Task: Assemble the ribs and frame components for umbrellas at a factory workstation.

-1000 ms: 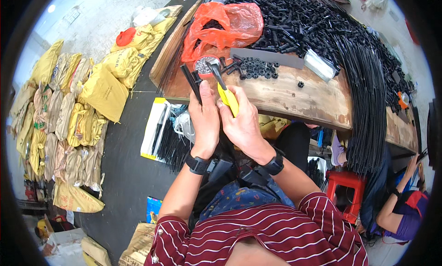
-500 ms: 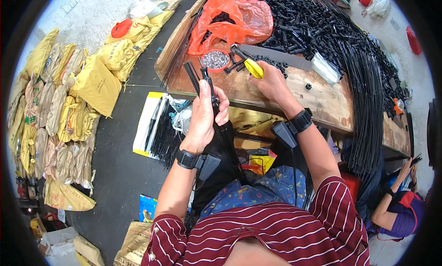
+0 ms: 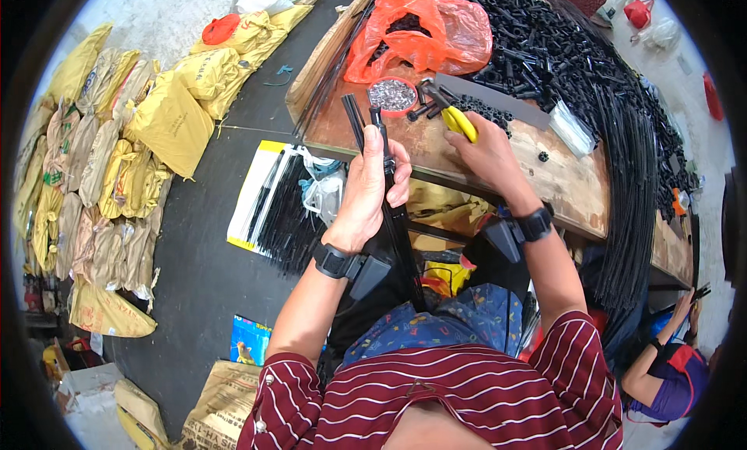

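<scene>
My left hand point(image 3: 375, 177) is closed around long thin black rods point(image 3: 354, 119) and a black tubular fitting point(image 3: 379, 127). The lower ends reach down toward my lap. At the table's front edge my right hand point(image 3: 490, 150) grips a yellow-handled tool point(image 3: 461, 124) with a dark shaft and metal head; whether it is a hammer or pliers I cannot tell. Its head is above the wooden tabletop, close to a few black bolt-like parts point(image 3: 420, 111). Left of these stands a red-rimmed round dish point(image 3: 392, 96) of small shiny metal pieces.
A heap of black plastic parts point(image 3: 537, 61) covers the far tabletop, beside an orange-red bag point(image 3: 405, 37). Black rods point(image 3: 626, 185) hang over the right edge. Yellow sacks point(image 3: 171, 123) lie at left. Another person point(image 3: 669, 368) sits at far right.
The whole view has shifted, so the table appears farther right. Against the dish, my right hand and its tool have come slightly nearer to me. Both hands keep their hold.
</scene>
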Tool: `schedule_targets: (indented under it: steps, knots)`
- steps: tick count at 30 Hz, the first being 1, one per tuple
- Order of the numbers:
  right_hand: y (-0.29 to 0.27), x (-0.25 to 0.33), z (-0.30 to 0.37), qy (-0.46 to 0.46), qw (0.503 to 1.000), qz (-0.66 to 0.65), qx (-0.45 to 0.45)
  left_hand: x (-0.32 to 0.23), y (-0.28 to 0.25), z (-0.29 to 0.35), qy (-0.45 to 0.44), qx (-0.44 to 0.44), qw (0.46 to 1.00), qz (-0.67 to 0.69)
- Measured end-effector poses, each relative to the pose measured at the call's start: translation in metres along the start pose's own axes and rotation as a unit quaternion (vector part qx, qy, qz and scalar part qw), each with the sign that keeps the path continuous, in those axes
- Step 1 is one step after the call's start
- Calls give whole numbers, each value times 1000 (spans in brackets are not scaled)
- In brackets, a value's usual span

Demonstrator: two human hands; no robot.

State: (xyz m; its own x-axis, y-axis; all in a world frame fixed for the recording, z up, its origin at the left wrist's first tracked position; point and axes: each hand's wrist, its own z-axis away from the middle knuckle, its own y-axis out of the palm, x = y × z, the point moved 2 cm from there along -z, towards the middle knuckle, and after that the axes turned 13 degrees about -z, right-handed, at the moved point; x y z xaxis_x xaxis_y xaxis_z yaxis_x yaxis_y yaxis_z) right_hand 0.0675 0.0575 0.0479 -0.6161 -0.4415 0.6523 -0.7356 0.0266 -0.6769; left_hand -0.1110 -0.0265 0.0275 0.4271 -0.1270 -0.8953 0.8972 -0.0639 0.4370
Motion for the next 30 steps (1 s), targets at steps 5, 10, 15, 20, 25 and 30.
schedule_targets:
  steps: [5, 10, 15, 20, 25, 30]
  knots:
    - [-35, 40, 44, 213, 863, -371, 268, 0, 0, 3, 21, -27, 999, -5]
    - [-41, 41, 70, 274, 775, -391, 413, -5, 13, 6, 33, -17, 998, -45]
    - [-51, 46, 68, 286, 750, -402, 440, -10, 22, 13, 42, -30, 995, -81]
    - [-62, 48, 61, 306, 742, -383, 457, -9, 25, 17, 54, -33, 992, -108]
    - [-70, 52, 55, 311, 742, -346, 483, -9, 26, 20, 57, -33, 990, -122]
    - [-80, 63, 52, 334, 730, -334, 494, -11, 31, 23, 66, -33, 983, -171]
